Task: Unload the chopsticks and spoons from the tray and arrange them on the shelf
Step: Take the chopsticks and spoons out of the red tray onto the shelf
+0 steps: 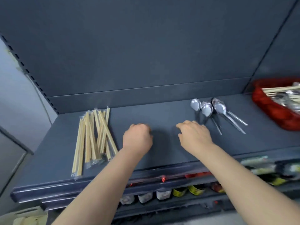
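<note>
At the left end of the dark grey metal shelf (162, 153) lies a loose heap of pale wooden chopsticks in clear plastic sleeves (92, 137). Their long axes run from the front edge toward the back wall, and a few cross each other.

Just right of them the person's left hand (138, 137) sits knuckles-up on the shelf with its fingers curled under. It looks clenched on nothing. The right hand (194, 135) hovers beside it, fingers loose and spread, holding nothing.

Past that hand, three shiny steel spoons (209, 109) lie bowls toward the back wall, with their handles fanning toward the front edge.

At the far right end, against the upright, sits the red plastic tray (267, 111). It holds more chopsticks and spoons, lying roughly along the shelf's length.

The next load lies well to the right of both hands, so the right hand is the nearer one for it, I'd say. Bottles (178, 192) line the shelf below.
</note>
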### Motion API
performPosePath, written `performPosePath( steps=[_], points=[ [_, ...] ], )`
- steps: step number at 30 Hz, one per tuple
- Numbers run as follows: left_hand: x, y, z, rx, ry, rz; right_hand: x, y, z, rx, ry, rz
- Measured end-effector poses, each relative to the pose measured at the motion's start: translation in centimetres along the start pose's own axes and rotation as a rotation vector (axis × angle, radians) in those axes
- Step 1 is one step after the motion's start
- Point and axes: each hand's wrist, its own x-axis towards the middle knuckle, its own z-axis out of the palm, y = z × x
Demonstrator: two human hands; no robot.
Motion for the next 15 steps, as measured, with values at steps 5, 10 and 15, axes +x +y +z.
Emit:
performPosePath(
  steps=[5, 10, 15],
  points=[
    [0.8, 7.9, 0.7, -0.1, -0.054, 0.129, -3.7, 8.1, -1.6, 0.04, 0.057, 0.157],
    [1.9, 17.6, 0.6, -0.155, -0.051, 0.235, -6.1, 16.9, -3.4, 0.045, 0.183, 0.264],
    [3.2, 29.9, 1.6, -0.224, 0.008, 0.342, -8.2, 28.4, -4.8, 0.051, 0.34, 0.341]
  ],
)
